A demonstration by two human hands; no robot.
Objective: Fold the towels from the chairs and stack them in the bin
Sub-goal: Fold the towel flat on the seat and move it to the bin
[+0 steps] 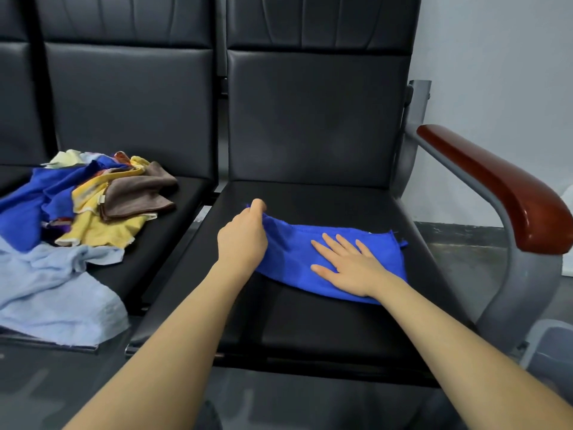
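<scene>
Your left hand [245, 234] pinches the left corner of the blue towel [294, 259], lifted slightly off the black chair seat [310, 321]. Your right hand [350, 268] lies flat on the towel's right half, fingers straight and spread, pressing it to the seat. The towel sits mid-seat, looks folded over once, though the layers are hard to tell. A pile of unfolded towels [77, 206] is on the next seat to the left, well apart. A grey bin [555, 352], probably, shows at the lower right edge under the wooden armrest [496, 184].

The light blue towel [46, 293] and grey bin [555, 352] run past the frame's edges.
</scene>
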